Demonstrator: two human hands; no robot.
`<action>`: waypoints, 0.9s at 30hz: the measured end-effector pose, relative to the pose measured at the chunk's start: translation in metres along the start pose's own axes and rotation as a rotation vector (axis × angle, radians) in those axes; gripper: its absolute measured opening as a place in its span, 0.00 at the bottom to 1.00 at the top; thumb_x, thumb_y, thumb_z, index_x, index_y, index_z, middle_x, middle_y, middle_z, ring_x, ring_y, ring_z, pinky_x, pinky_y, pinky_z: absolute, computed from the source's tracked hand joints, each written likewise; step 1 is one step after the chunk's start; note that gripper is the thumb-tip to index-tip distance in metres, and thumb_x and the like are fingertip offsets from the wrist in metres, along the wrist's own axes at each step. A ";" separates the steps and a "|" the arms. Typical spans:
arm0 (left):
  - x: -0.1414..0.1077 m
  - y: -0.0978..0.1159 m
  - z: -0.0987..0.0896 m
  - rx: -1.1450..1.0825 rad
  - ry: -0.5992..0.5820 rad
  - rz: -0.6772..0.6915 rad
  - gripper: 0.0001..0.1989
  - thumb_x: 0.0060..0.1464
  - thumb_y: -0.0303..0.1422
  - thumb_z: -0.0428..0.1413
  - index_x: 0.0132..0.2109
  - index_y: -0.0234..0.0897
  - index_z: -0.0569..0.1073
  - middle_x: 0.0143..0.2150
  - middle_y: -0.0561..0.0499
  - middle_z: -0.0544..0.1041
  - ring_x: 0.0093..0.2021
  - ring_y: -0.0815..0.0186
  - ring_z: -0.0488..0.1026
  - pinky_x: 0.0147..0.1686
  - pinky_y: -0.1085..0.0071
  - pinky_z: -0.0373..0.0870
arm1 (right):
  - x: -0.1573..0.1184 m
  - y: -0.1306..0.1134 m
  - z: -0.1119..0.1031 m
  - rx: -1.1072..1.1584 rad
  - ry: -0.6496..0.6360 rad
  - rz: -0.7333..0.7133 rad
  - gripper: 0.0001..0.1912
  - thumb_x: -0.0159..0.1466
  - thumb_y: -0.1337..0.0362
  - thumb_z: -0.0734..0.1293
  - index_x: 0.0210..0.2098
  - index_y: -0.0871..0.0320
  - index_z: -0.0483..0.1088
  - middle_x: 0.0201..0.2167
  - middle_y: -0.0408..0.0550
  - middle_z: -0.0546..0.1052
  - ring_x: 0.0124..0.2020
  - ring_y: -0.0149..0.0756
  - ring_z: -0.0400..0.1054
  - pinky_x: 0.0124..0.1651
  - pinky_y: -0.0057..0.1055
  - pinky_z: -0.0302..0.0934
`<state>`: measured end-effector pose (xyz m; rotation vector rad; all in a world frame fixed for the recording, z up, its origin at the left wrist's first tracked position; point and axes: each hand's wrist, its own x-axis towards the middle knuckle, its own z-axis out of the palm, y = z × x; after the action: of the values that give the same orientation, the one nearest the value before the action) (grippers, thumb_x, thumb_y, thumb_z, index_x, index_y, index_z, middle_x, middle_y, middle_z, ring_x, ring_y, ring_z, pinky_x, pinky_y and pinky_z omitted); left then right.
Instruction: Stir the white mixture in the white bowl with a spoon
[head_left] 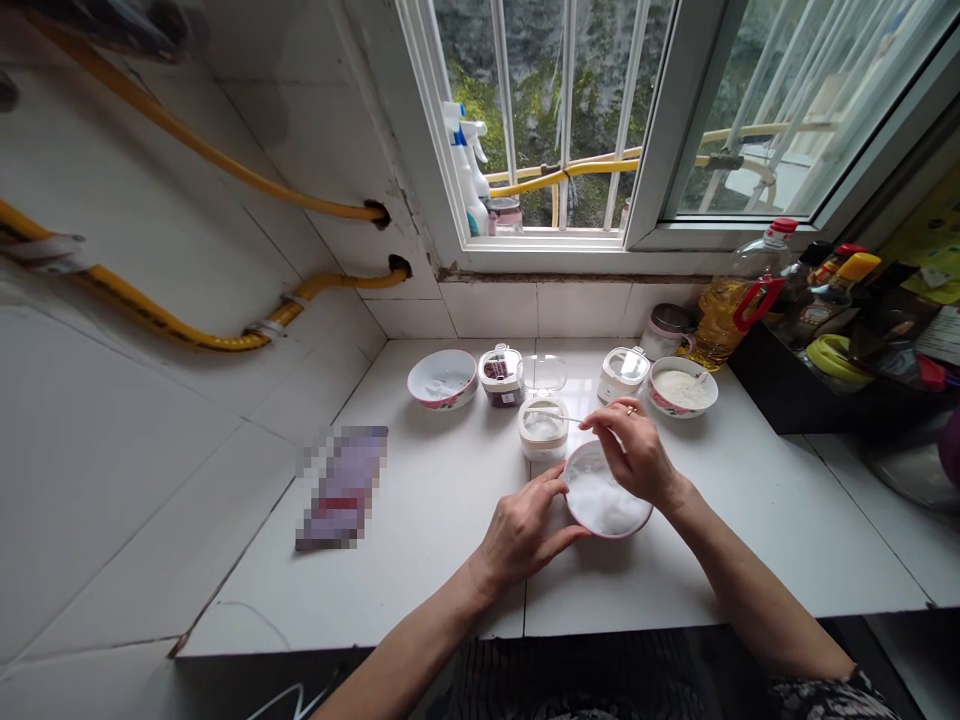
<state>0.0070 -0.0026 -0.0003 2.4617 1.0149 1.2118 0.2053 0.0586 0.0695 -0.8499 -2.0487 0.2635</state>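
My left hand (pixel 529 527) is wrapped round the left side of a bowl (pixel 609 502) that holds a white, powdery substance. Pinched in my right hand (pixel 636 450) is a thin spoon (pixel 559 415), above the bowl's far rim. The spoon's far end reaches into an open white-rimmed jar (pixel 544 445) just beyond the bowl. That jar also has white contents, and its clear lid (pixel 545 373) stands flipped back. Whether the spoon carries anything is too small to tell.
Behind stand a bowl (pixel 442 398) with some white residue, a jar of dark contents (pixel 501 375), a closed jar (pixel 624 375) and a bowl of pale grains (pixel 682 388). An oil bottle (pixel 724 310) and a black box of bottles (pixel 780 375) stand right. A blurred purple packet (pixel 346 485) lies left.
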 end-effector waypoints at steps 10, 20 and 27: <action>0.000 0.000 -0.001 0.009 -0.015 -0.014 0.18 0.59 0.43 0.59 0.49 0.37 0.67 0.57 0.32 0.75 0.55 0.52 0.76 0.46 0.61 0.80 | -0.002 0.014 -0.026 0.114 -0.197 0.379 0.08 0.57 0.71 0.58 0.26 0.55 0.66 0.16 0.40 0.70 0.23 0.34 0.63 0.34 0.32 0.58; 0.000 0.001 -0.001 0.007 0.004 -0.008 0.17 0.60 0.43 0.58 0.49 0.37 0.67 0.56 0.33 0.76 0.54 0.52 0.77 0.44 0.62 0.80 | -0.006 0.011 -0.011 0.259 -0.285 0.465 0.08 0.55 0.71 0.58 0.25 0.56 0.67 0.16 0.39 0.71 0.23 0.32 0.63 0.34 0.30 0.58; 0.000 0.001 0.000 -0.012 0.010 -0.009 0.17 0.59 0.42 0.59 0.50 0.37 0.67 0.57 0.34 0.76 0.54 0.52 0.77 0.43 0.63 0.81 | -0.003 0.021 -0.013 0.603 -0.158 0.756 0.05 0.51 0.65 0.61 0.23 0.58 0.68 0.13 0.40 0.70 0.16 0.29 0.60 0.22 0.26 0.53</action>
<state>0.0069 -0.0035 0.0001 2.4421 1.0175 1.2254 0.2269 0.0703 0.0655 -1.1875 -1.5433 1.3179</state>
